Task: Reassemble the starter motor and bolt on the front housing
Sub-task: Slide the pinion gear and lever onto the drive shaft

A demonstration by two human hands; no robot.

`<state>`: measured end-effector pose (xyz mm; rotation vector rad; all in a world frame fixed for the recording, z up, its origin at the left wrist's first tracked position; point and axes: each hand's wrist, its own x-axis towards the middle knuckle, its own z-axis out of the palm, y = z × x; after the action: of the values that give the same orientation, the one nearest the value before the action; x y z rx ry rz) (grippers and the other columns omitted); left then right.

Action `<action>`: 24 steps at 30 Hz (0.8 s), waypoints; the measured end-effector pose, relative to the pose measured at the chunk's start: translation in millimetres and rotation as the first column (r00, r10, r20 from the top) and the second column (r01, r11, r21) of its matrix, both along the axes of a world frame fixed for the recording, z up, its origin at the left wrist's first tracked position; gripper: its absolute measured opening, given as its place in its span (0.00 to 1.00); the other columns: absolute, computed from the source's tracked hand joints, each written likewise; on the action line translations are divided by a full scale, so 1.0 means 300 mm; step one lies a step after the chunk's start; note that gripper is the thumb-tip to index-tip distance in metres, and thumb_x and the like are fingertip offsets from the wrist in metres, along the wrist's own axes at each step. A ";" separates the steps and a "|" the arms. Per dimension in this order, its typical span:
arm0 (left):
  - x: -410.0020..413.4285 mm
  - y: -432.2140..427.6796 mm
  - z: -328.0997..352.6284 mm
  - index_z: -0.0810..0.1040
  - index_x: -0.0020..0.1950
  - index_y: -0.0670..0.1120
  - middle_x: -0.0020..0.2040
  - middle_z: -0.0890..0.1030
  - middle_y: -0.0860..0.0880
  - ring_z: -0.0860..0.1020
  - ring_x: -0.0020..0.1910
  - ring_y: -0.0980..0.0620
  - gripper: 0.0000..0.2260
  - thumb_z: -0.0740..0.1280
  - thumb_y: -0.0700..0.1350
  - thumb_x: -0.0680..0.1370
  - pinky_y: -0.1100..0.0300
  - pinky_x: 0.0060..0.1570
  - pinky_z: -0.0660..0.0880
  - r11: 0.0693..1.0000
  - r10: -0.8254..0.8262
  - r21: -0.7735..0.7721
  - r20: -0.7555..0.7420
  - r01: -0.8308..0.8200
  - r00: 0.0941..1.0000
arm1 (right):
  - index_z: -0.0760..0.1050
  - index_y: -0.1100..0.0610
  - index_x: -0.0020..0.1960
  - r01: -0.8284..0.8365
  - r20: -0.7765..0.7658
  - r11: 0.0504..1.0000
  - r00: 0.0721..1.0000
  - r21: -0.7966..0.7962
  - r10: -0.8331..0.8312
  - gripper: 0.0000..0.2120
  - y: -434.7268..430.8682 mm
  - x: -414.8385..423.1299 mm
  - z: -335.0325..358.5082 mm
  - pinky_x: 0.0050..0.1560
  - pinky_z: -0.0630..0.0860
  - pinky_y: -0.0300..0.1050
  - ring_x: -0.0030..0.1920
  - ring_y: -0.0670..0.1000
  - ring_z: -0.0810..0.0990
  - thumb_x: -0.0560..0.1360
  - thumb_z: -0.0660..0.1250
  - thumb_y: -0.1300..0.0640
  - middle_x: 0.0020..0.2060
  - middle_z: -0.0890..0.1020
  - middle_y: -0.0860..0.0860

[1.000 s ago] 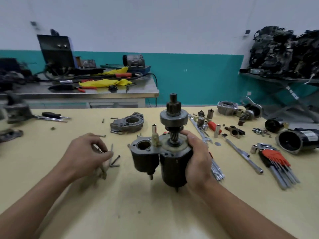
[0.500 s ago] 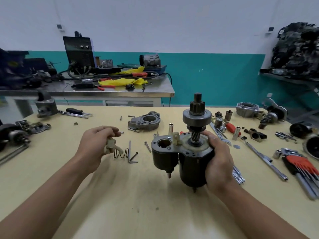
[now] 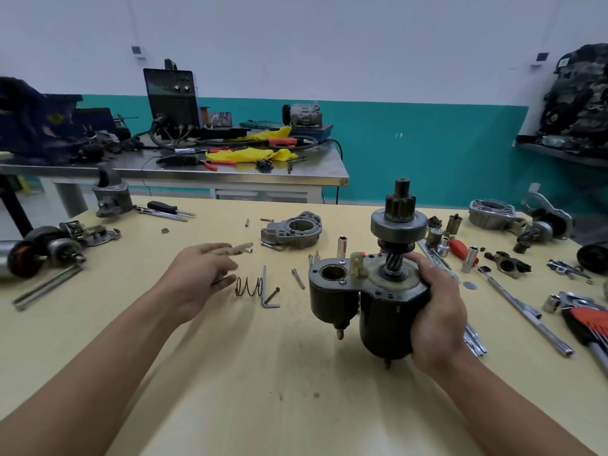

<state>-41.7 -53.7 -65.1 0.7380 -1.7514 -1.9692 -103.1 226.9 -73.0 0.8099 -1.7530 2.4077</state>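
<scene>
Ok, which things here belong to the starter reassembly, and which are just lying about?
For the job: starter motor, gripped by right hand; front housing; spring; loose bolt; blurred beige piece at left hand's fingertips.
Lying about, probably: welder and yellow cloth on rear bench; screwdriver; red hex key set; armature at far left.

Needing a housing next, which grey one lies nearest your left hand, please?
The housing beyond the spring; the only one lying centrally, not at an edge.
</scene>
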 end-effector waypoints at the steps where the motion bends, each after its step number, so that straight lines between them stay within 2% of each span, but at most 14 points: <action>1: -0.002 0.006 -0.008 0.78 0.61 0.39 0.39 0.69 0.46 0.70 0.36 0.50 0.17 0.68 0.27 0.74 0.56 0.50 0.78 0.997 -0.024 -0.068 -0.005 0.023 1.000 | 0.85 0.44 0.49 0.006 0.000 1.000 1.000 0.002 -0.006 0.21 0.000 0.000 0.001 0.44 0.78 0.38 0.49 0.50 0.84 0.75 0.52 0.49 0.47 0.87 0.50; 4: -0.022 0.038 -0.016 0.77 0.62 0.47 0.38 0.66 0.49 0.67 0.36 0.52 0.23 0.76 0.31 0.70 0.61 0.40 0.71 0.946 -0.060 -0.321 -0.037 0.045 0.998 | 0.85 0.44 0.49 0.018 -0.007 1.000 1.000 0.015 -0.018 0.21 -0.001 0.000 0.000 0.45 0.79 0.38 0.50 0.50 0.84 0.76 0.52 0.49 0.47 0.87 0.50; 6: -0.037 0.072 -0.024 0.75 0.60 0.52 0.36 0.68 0.51 0.67 0.33 0.53 0.26 0.80 0.36 0.67 0.64 0.32 0.68 0.857 -0.076 -0.512 -0.027 0.051 0.997 | 0.85 0.44 0.49 0.007 0.003 1.000 1.000 0.019 -0.007 0.21 -0.001 0.002 0.000 0.45 0.78 0.38 0.50 0.50 0.84 0.75 0.52 0.48 0.48 0.87 0.50; 9: -0.061 0.110 -0.045 0.71 0.59 0.57 0.46 0.71 0.53 0.72 0.42 0.57 0.30 0.81 0.41 0.64 0.67 0.38 0.68 0.642 -0.046 -0.762 0.074 0.086 0.996 | 0.85 0.45 0.49 0.004 0.004 1.000 1.000 0.005 -0.004 0.21 -0.001 0.000 -0.001 0.46 0.77 0.40 0.51 0.50 0.84 0.75 0.52 0.49 0.48 0.87 0.50; 10: -0.067 0.113 -0.050 0.71 0.59 0.58 0.48 0.71 0.53 0.72 0.44 0.57 0.30 0.80 0.40 0.64 0.69 0.39 0.67 0.597 -0.032 -0.796 0.099 0.099 0.995 | 0.85 0.45 0.49 0.007 0.006 1.000 1.000 -0.003 -0.007 0.21 -0.001 -0.002 -0.001 0.46 0.78 0.40 0.50 0.50 0.84 0.75 0.52 0.49 0.47 0.87 0.50; 12: -0.074 0.108 -0.058 0.71 0.59 0.57 0.50 0.71 0.51 0.71 0.44 0.57 0.29 0.77 0.37 0.65 0.70 0.37 0.65 0.570 -0.011 -0.815 0.121 0.106 0.993 | 0.85 0.46 0.48 0.018 0.001 1.000 1.000 -0.016 -0.018 0.21 -0.003 -0.003 -0.004 0.44 0.78 0.38 0.49 0.50 0.84 0.75 0.53 0.49 0.46 0.87 0.50; 15: -0.072 0.093 -0.070 0.74 0.56 0.55 0.46 0.73 0.50 0.71 0.40 0.57 0.23 0.74 0.34 0.67 0.66 0.34 0.66 0.620 0.022 -0.780 0.130 0.088 0.991 | 0.85 0.46 0.47 0.017 -0.009 1.000 1.000 -0.026 -0.017 0.21 -0.004 -0.005 -0.006 0.43 0.78 0.35 0.47 0.48 0.84 0.76 0.52 0.50 0.45 0.87 0.49; 18: -0.073 0.087 -0.085 0.78 0.52 0.53 0.38 0.72 0.52 0.70 0.33 0.54 0.17 0.72 0.33 0.70 0.66 0.28 0.67 0.776 0.021 -0.630 0.046 0.013 0.999 | 0.85 0.46 0.49 0.003 -0.006 1.000 1.000 -0.016 -0.004 0.21 -0.003 -0.006 -0.006 0.45 0.78 0.37 0.50 0.50 0.84 0.76 0.52 0.50 0.47 0.87 0.51; 20: -0.076 0.089 -0.090 0.78 0.51 0.54 0.38 0.70 0.50 0.69 0.32 0.52 0.17 0.69 0.32 0.73 0.66 0.27 0.68 0.873 0.016 -0.487 -0.038 -0.032 0.999 | 0.85 0.45 0.48 0.011 0.002 1.000 1.000 -0.016 -0.011 0.21 -0.004 -0.006 -0.005 0.45 0.79 0.37 0.50 0.49 0.84 0.75 0.52 0.50 0.47 0.87 0.50; 22: -0.078 0.091 -0.095 0.79 0.51 0.54 0.39 0.71 0.48 0.69 0.35 0.50 0.17 0.66 0.31 0.74 0.65 0.28 0.68 0.910 0.027 -0.411 -0.074 -0.055 0.997 | 0.85 0.43 0.47 0.013 0.008 1.000 1.000 -0.014 -0.013 0.21 -0.005 -0.005 -0.005 0.44 0.79 0.38 0.48 0.48 0.84 0.75 0.52 0.49 0.46 0.87 0.48; 24: -0.072 0.098 -0.100 0.79 0.52 0.54 0.39 0.70 0.47 0.68 0.35 0.50 0.18 0.65 0.30 0.74 0.66 0.29 0.69 0.916 0.009 -0.400 -0.074 -0.038 0.997 | 0.85 0.43 0.48 0.008 0.014 1.000 1.000 -0.015 -0.008 0.21 -0.006 -0.003 -0.003 0.45 0.79 0.39 0.49 0.48 0.84 0.75 0.52 0.49 0.47 0.87 0.48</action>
<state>-63.3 -24.4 -95.0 0.5353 -2.0021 -1.5218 -104.0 225.0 -74.1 0.7847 -1.7373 2.4245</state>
